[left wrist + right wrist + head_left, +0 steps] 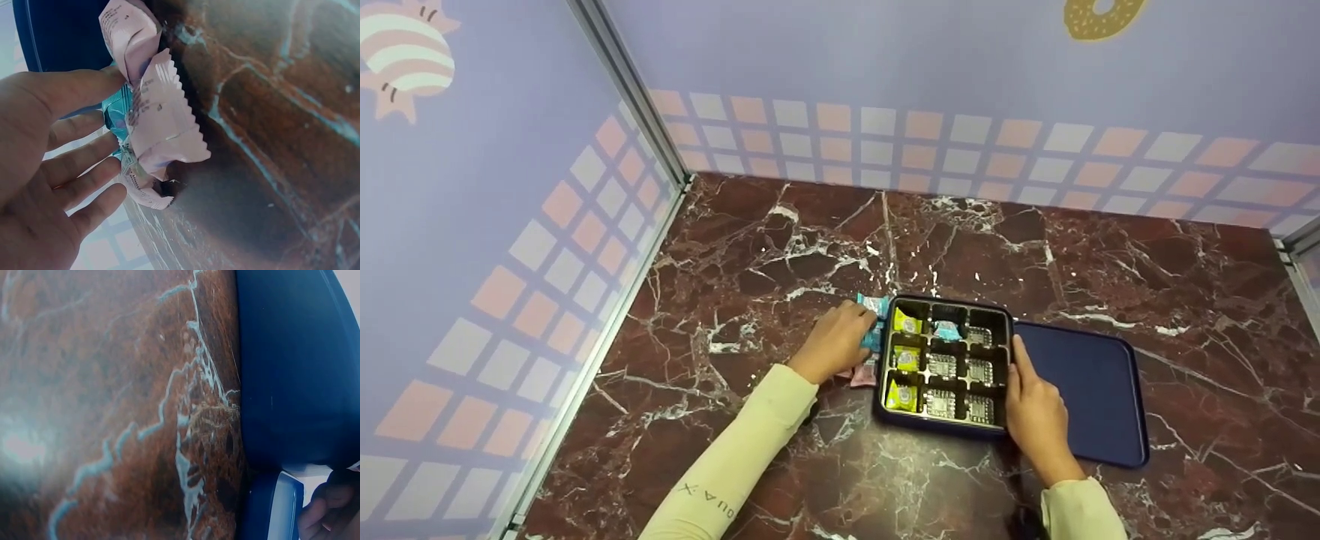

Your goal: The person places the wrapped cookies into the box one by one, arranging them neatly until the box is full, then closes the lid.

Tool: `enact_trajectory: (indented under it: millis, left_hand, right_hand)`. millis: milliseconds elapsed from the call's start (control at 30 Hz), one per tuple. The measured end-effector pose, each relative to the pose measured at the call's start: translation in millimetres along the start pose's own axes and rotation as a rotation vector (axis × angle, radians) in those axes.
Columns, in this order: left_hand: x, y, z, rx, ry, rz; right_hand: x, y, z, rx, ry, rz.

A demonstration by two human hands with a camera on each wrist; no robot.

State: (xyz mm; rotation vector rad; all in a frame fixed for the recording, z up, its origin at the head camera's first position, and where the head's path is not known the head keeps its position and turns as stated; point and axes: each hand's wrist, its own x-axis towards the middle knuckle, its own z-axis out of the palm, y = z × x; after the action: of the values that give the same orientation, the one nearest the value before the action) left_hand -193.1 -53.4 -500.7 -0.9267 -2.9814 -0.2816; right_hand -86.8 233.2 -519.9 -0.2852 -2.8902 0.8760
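A dark blue square box (945, 429) holds a divided tray. Yellow wrapped candies (906, 358) fill its left column, and a blue wrapped candy (946, 330) sits in the back middle compartment. Just left of the box, my left hand (832, 341) pinches another blue candy (117, 107) between thumb and fingertips; its other fingers are spread. Pink wrapped candies (163, 118) lie close to that hand, partly covering the blue wrapper. My right hand (1039, 412) rests along the box's right wall with the index finger extended; some fingers are hidden in the head view.
A flat dark blue lid (1084, 390) lies right of the box, beside the right hand. The dark red marbled tabletop (720, 277) is bordered by lilac panels (840, 52) at the back and left.
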Motion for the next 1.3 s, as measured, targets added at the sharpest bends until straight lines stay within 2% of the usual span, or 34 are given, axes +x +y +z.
enact_trajectory:
  millis: [467,800,1033,1300]
  left_hand:
    - [-0.5,-1.4,2.7,0.013,0.061,0.026]
    - [0.9,-1.7,2.7,0.018,0.052,0.016]
    - [0.3,-2.5,-3.1,0.032,0.027,0.011]
    - [-1.5,-4.1,-9.2,0.035,0.048,0.015]
  right_hand:
    - [0.5,1.6,1.3,-0.004,0.014,0.004]
    - [0.3,2.8,2.2,-0.001,0.019,-0.008]
    - [1.0,1.6,1.8,-0.003,0.01,-0.008]
    - [0.5,0.4,0.7,-0.015,-0.008,0.006]
